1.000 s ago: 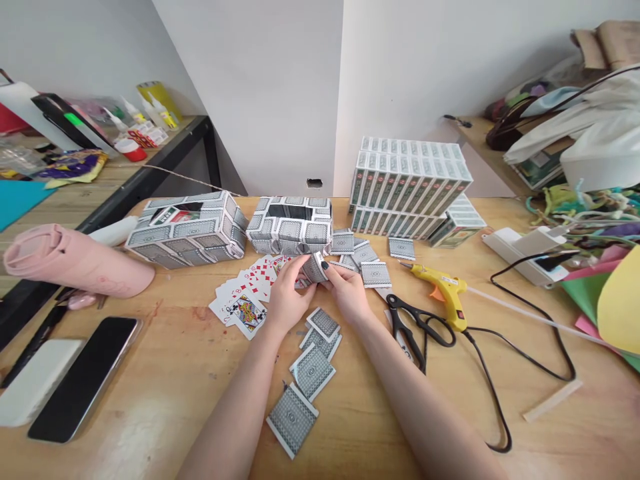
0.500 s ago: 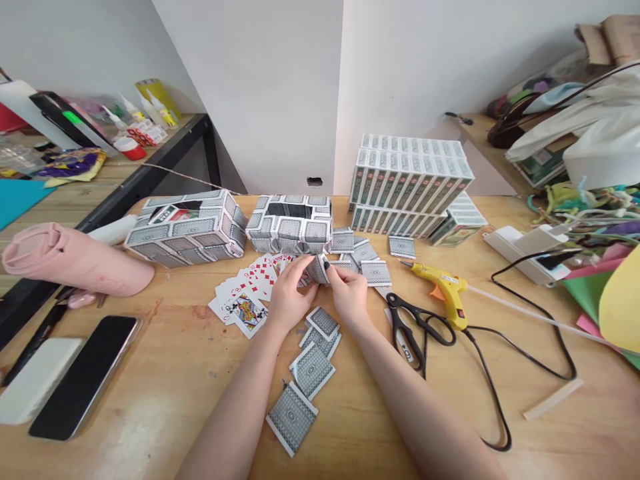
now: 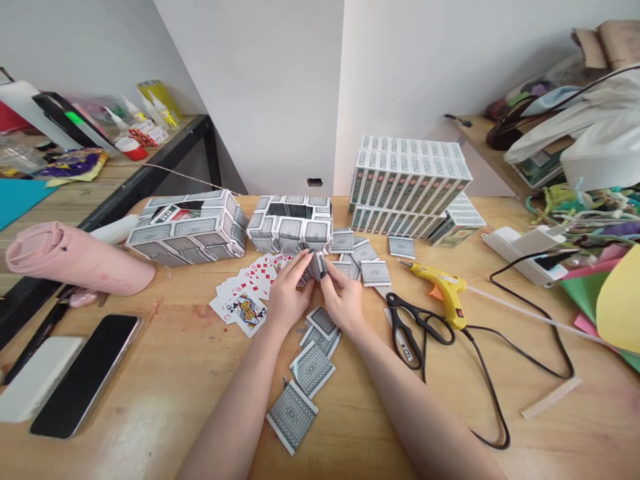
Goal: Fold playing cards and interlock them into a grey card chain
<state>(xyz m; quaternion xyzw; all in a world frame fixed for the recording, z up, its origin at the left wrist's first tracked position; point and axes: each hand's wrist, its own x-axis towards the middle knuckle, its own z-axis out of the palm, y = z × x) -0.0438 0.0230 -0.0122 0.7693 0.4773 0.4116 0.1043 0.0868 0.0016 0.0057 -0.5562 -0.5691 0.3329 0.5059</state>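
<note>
Between my two hands is a grey-backed playing card (image 3: 316,267), bent and held upright. My left hand (image 3: 290,290) pinches it from the left, and my right hand (image 3: 343,297) grips its right edge with thumb and fingers. Just behind them stands a box made of folded playing cards (image 3: 290,233) with a dark slot on top. Face-up cards (image 3: 249,310) fan out left of my left hand. Folded cards (image 3: 313,368) lie in a line below my hands, and more folded cards (image 3: 376,273) lie to the right.
A second card box (image 3: 187,230) holds something in its opening. Stacked card packs (image 3: 410,180) stand at the back right. Scissors (image 3: 407,327) and a yellow glue gun (image 3: 445,287) with its cable lie right. A phone (image 3: 85,377) and pink roll (image 3: 80,260) are left.
My right hand has moved slightly left, closer to my left hand. The card between them has turned more upright and narrower to the view.
</note>
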